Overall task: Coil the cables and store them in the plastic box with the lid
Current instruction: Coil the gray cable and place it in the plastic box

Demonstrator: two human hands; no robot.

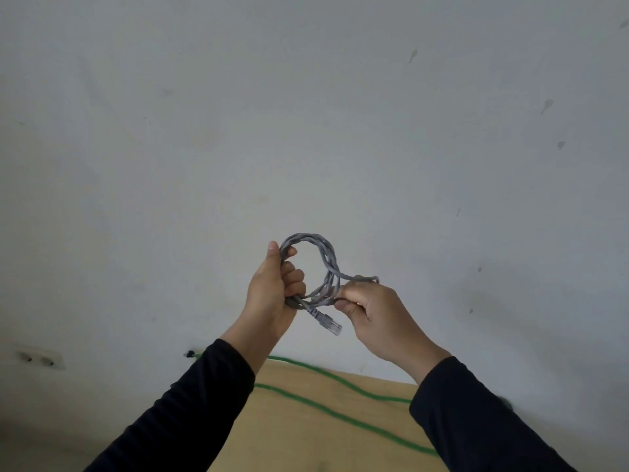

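Grey cable (315, 267): being held up in the air in front of the wall (306, 97), above the worktop (306, 420); already wound into a small round coil of several turns.
Connector (328, 321): clear plug end is hanging free below the coil.
Left hand (272, 287): fingers are curling round the coil's left side, gripping the bundled turns.
Right hand (371, 308): pinching the loose tail where it is leaving the coil on the right.
Step in hand: judged as finishing the coil, securing the last tail.
Next move: likely calling for tucking the tail round the turns without letting the coil spring open.
Green cable (340, 410): lying uncoiled across the worktop.
Plastic box: not in view.
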